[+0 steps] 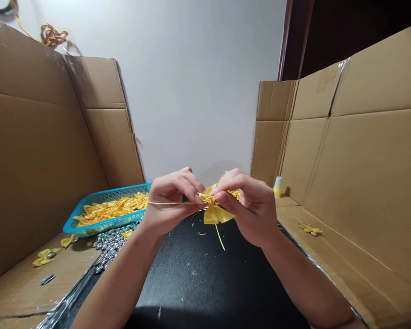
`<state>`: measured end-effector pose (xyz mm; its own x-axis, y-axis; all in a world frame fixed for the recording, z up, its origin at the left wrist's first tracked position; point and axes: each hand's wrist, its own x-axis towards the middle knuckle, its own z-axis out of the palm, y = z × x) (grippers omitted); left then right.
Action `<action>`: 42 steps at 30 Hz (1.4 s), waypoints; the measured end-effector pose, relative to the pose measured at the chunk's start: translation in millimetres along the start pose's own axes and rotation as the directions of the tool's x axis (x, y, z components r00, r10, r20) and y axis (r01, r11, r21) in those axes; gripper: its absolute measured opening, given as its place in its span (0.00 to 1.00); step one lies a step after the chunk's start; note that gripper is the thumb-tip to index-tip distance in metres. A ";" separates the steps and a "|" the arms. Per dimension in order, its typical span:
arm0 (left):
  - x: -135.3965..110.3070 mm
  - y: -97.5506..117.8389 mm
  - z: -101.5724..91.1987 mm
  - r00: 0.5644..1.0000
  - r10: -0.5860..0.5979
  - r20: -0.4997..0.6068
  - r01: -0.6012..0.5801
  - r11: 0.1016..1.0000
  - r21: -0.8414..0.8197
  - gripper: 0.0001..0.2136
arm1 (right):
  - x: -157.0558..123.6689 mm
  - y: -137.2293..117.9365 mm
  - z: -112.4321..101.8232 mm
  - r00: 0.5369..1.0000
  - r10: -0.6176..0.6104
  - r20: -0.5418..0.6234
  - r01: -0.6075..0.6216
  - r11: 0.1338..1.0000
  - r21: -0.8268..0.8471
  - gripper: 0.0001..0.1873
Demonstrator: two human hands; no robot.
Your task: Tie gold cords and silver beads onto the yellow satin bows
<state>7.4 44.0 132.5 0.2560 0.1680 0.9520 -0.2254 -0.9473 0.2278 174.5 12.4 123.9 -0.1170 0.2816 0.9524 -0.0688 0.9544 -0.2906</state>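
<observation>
Between my two hands, above the black work surface [205, 283], is a yellow ribbon bow [214, 214] with its tails hanging down. My left hand [173, 196] pinches the bow's left side with thumb and fingertips. A thin yellow cord [178, 203] runs across that hand to the bow, and a short cord end dangles below. My right hand [250, 201] grips the bow's upper right side between thumb and forefinger. The fingertips partly hide the bow's gathered middle.
At the left stands a blue plastic basket [68, 224] filled with yellow bows [113, 210]. Beside it lie many silver beads [111, 244]. A thread spool [277, 187] stands at the right, and a finished-looking bow [313, 230] lies nearer. Cardboard walls [363, 160] rise on both sides.
</observation>
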 end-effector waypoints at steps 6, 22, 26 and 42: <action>-0.1 1.4 -1.7 1.000 -0.029 -0.001 0.029 0.996 0.079 0.11 | 1.5 -0.5 -2.4 0.999 -0.032 0.044 0.034 0.999 -0.038 0.04; -3.5 11.3 4.3 0.996 0.077 -0.054 -0.057 0.953 0.296 0.07 | 2.6 3.0 -8.0 0.941 -0.314 0.124 0.332 0.928 -0.168 0.02; -4.8 17.1 8.7 0.998 0.031 -0.058 -0.010 0.942 0.336 0.04 | 1.3 3.3 -7.5 0.918 -0.385 0.094 0.396 0.884 -0.250 0.05; -3.4 11.6 14.5 0.875 -0.450 -0.177 0.462 0.886 0.032 0.06 | 2.0 28.7 -6.6 0.944 -0.330 0.005 0.299 0.849 -0.436 0.06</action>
<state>17.6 28.5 128.9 0.1588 0.6218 0.7669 -0.0513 -0.7705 0.6353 178.8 40.9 118.1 -0.0927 -0.0496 0.9945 0.3389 0.9376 0.0784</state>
